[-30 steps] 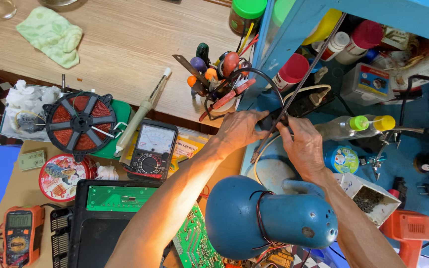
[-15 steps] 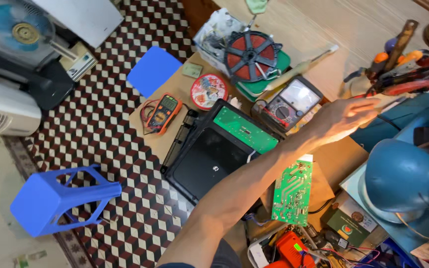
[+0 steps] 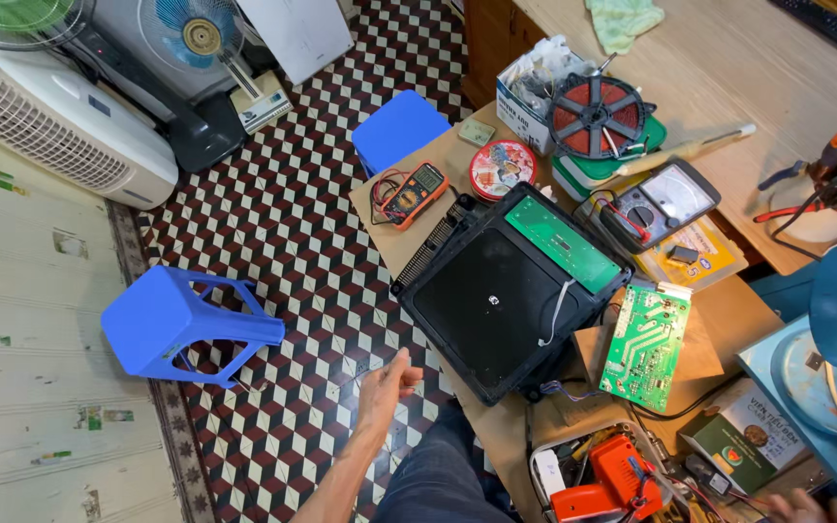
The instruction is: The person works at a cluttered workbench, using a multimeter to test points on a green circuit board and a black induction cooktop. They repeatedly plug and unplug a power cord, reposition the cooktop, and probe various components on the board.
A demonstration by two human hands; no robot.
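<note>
My left hand (image 3: 389, 380) hangs over the chequered floor, left of the low cardboard-covered table (image 3: 728, 310), fingers curled and thumb out; nothing shows in it. It is nearest my dark trouser leg (image 3: 443, 475) and the tipped blue stool (image 3: 186, 324). Only the fingertips of my right hand (image 3: 804, 506) show at the bottom right edge, beside a green-and-white box (image 3: 743, 450). On the table lie an open black appliance housing (image 3: 496, 305) and a green circuit board (image 3: 646, 344).
An orange multimeter (image 3: 414, 192), an analogue meter (image 3: 661, 203), a copper coil (image 3: 598, 114) and a round tin (image 3: 501, 167) sit at the table's far side. A second blue stool (image 3: 399, 131) stands behind. Fans (image 3: 201, 39) and a white cooler (image 3: 60, 136) line the upper left. An orange tool (image 3: 612, 475) lies bottom right.
The view has swung left and down toward the floor. My left hand has left the shelf and table and dropped over the floor. My right hand has gone to the bottom right edge.
</note>
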